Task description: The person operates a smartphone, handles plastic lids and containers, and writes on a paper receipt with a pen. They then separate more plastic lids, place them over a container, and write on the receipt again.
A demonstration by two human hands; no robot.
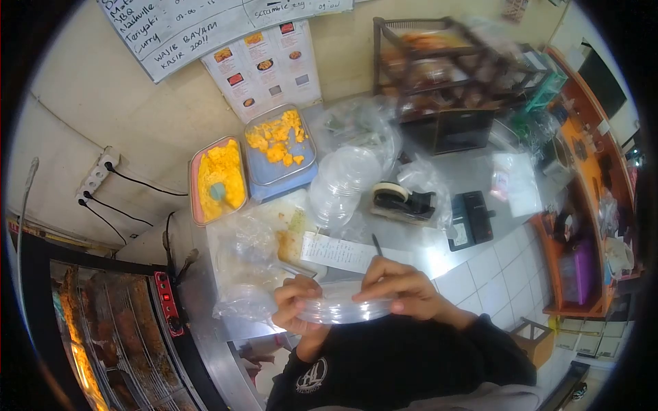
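Observation:
Close to my body, both hands grip a stack of round clear plastic lids (346,312) by its edges. My left hand (299,307) is closed round the left side. On the right, my right hand (404,291) pinches the rim, its thumb below and fingers on top. Beyond them on the steel table lie more clear round lids (334,188), spread in an overlapping pile. A printed paper slip (336,253) rests just past my hands. Crumpled clear plastic bags (250,257) sit to the left.
Two metal trays of yellow scrambled egg, one (221,179) with a spatula, the other (279,144) part-filled, stand by the wall. A tape dispenser (403,203) and a black card-terminal-like device (471,220) are on the right. A lit food warmer (116,329) stands at lower left.

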